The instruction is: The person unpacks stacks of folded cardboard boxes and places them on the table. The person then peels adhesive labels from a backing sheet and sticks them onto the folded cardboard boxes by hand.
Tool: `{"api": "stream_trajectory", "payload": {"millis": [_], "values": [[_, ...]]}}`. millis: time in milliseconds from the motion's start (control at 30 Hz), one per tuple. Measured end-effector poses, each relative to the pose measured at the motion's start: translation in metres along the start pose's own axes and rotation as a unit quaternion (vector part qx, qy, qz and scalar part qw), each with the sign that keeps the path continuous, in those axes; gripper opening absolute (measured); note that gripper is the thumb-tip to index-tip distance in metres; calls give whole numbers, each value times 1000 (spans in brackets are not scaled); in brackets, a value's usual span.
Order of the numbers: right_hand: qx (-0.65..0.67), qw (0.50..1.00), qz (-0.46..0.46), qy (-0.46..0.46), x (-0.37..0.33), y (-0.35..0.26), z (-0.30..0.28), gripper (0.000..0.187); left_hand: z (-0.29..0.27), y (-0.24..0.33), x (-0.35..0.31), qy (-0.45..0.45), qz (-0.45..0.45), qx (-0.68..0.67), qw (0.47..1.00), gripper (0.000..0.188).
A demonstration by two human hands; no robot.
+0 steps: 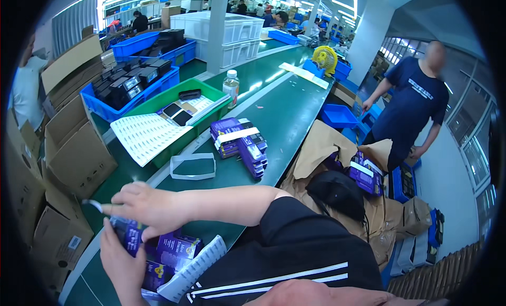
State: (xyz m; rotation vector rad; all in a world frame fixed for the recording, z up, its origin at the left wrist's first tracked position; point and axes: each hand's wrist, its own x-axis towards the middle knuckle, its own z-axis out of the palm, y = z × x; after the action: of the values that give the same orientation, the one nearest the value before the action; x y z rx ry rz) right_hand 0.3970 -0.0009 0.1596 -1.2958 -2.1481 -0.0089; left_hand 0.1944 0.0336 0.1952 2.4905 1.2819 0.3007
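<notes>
At the lower left, my left hand [124,266] is closed around a small purple-and-black box [128,235] and holds it tilted. Just above it is my right hand [150,205], its arm reaching across from the right. A small white sticker [95,205] curls at the tip of its outstretched finger, and the thumb comes down beside the box. Below my hands lie more purple boxes [178,249], partly covered by a white label sheet [196,269]. Farther up the green bench [279,103], a white band [235,136] wraps a stack of purple boxes [247,150].
An empty white band loop [193,166] lies near a green bin [203,121] holding label sheets and a phone [178,114]. A bottle [231,88] stands beside it. Cardboard cartons [74,153] line the left. On the right, a person [408,103] stands beyond an open paper-lined carton [321,148].
</notes>
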Motion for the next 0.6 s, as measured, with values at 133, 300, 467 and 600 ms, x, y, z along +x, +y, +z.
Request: {"api": "stream_trajectory", "payload": {"millis": [133,300,467,600], "values": [[45,994,16,101,-7,7,10,76,66,-135,-5,61,-20,124,990,90],[141,961,189,143,-22,12,18,29,110,-153,3,33,32,86,995,83],[274,897,303,167,-30,13,32,9,111,-138,0,17,-50,161,986,71],[330,848,397,121,-21,6,44,10,102,-127,2,33,8,140,990,58]]}}
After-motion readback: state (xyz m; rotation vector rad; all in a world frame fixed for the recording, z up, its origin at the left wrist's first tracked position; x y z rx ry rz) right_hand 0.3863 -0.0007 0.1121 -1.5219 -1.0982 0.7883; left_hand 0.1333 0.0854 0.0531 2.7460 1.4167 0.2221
